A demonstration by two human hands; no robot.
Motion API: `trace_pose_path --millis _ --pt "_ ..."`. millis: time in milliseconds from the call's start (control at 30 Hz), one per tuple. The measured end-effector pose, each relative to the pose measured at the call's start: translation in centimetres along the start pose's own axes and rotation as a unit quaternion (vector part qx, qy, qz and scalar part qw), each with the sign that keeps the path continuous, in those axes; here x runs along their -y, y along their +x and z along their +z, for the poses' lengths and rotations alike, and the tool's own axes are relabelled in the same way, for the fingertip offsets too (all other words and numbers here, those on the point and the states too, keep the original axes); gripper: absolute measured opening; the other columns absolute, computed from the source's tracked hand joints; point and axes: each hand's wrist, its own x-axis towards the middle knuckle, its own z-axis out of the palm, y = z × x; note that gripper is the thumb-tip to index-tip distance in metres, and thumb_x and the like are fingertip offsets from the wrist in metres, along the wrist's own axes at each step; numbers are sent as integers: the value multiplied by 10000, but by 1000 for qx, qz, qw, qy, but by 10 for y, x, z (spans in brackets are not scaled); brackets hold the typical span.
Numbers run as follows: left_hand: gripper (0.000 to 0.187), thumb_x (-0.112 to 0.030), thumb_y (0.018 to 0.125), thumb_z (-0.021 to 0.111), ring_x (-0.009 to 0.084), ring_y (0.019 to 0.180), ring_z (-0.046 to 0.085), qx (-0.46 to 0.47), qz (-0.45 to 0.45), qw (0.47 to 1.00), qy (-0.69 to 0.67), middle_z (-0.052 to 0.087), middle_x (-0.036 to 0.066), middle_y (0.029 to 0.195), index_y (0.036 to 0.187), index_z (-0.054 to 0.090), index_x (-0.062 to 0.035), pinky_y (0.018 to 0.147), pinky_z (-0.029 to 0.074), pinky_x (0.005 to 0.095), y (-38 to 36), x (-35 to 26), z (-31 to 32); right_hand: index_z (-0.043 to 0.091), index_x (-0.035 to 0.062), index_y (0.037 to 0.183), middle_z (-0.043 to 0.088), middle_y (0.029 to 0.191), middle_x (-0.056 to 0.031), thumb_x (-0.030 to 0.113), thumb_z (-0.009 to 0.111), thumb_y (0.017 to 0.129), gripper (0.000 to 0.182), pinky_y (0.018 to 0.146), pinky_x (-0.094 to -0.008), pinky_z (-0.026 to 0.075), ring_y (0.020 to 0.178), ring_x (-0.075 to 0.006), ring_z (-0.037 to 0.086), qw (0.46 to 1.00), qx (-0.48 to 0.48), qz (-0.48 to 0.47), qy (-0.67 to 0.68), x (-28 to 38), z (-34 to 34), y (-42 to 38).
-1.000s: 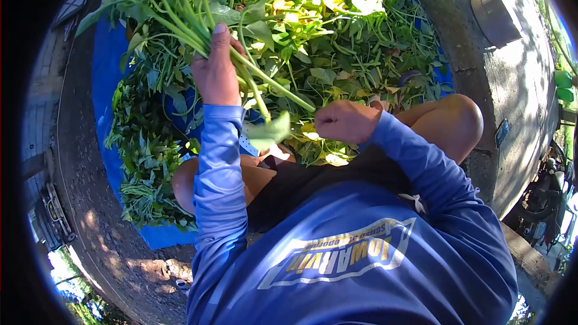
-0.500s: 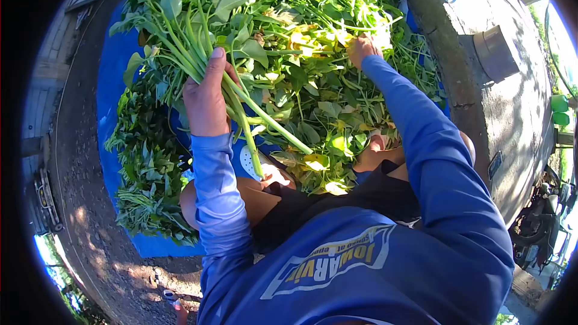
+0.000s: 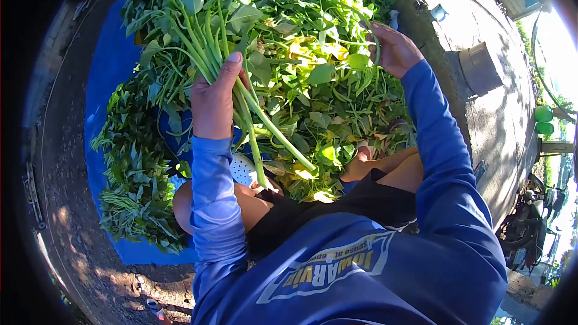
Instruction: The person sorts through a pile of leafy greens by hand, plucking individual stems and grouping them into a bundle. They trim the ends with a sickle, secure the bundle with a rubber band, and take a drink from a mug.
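My left hand [image 3: 217,93] is closed round a bunch of water spinach [image 3: 274,132]. The leafy ends fan out up and to the left, and thick cut stems slant down to the right below my fist. Over the right side of the pile, my right hand [image 3: 397,51] is raised with fingers pinched on a thin leafy stem [image 3: 378,54]. Its fingertips are partly hidden. Beneath both hands spreads a big heap of loose greens [image 3: 325,117], with some yellowed leaves [image 3: 301,51] in the middle.
A blue tarp [image 3: 105,63] lies under the greens. Tied-looking bundles of leaves [image 3: 135,198] line its left side. On the right are a concrete ledge [image 3: 445,42] and a grey-brown bucket-like container [image 3: 480,69]. My bent legs frame the near edge of the heap.
My right hand has lifted out of the heap and moved to the right, now with a leafy stem. The left hand keeps its bunch, shifted slightly right in view.
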Motion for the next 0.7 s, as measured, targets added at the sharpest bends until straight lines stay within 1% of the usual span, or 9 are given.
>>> trace_pose_path --millis 100,133,267,300,400,467,567,633,700 --pt "248 -330 994 787 78 622 608 32 -8 999 -4 664 -3 745 926 738 -97 554 493 250 -2 5 -7 663 63 1423 598 967 34 246 692 1049 418 703 -280 520 790 -97 569 998 -3 -58 -23 -8 22 -44" --pt "245 -327 992 788 77 619 608 39 -7 999 -3 665 -2 743 918 738 -99 553 495 250 -3 5 -6 665 47 1419 625 1003 27 232 708 1032 432 698 -282 513 799 -99 582 996 -17 -74 -46 -12 34 -60" --pt "239 -317 992 789 71 611 597 63 4 998 -5 666 -14 729 898 739 -104 555 474 247 -9 10 -7 690 -2 1380 724 947 -12 237 770 978 474 694 -275 530 751 -92 629 974 -71 -134 -167 -41 66 -97" --pt "235 -309 993 787 69 623 602 78 15 997 -2 664 -20 718 885 739 -106 565 476 249 -8 12 -8 697 -11 1369 736 904 -17 213 776 972 463 699 -271 539 722 -84 626 971 -57 -168 -159 -54 69 -97" --pt "227 -299 989 793 70 648 615 85 6 996 -18 682 -10 732 887 756 -100 596 482 251 -17 15 1 703 4 1364 748 1014 -22 206 797 984 441 779 -264 547 842 -74 638 973 -35 -164 -158 -75 99 -116" --pt "227 -297 990 794 76 690 629 95 -10 994 -44 708 -7 768 918 775 -83 646 486 258 -20 25 7 712 21 1354 741 1052 -17 177 800 984 410 837 -261 548 915 -82 642 981 2 -164 -99 -101 119 -127" --pt "240 -301 991 797 79 777 639 98 1 993 -68 751 -13 861 993 803 -60 777 491 281 -23 43 15 711 14 1344 668 1035 -5 117 775 991 373 900 -258 551 961 -89 646 973 73 -184 -117 -132 144 -142" --pt "255 -325 1002 784 76 774 643 83 -11 996 -43 758 -12 892 1015 808 -72 758 495 272 -15 54 10 719 22 1328 662 1010 -29 77 763 987 349 871 -268 549 936 -111 668 978 94 -167 -86 -144 152 -146" --pt "270 -346 1010 773 76 745 646 59 -23 996 -59 757 -6 891 1001 802 -77 710 513 263 -16 62 13 719 20 1323 671 1004 -49 60 753 987 340 847 -284 551 925 -128 680 954 97 -221 -178 -143 149 -143"
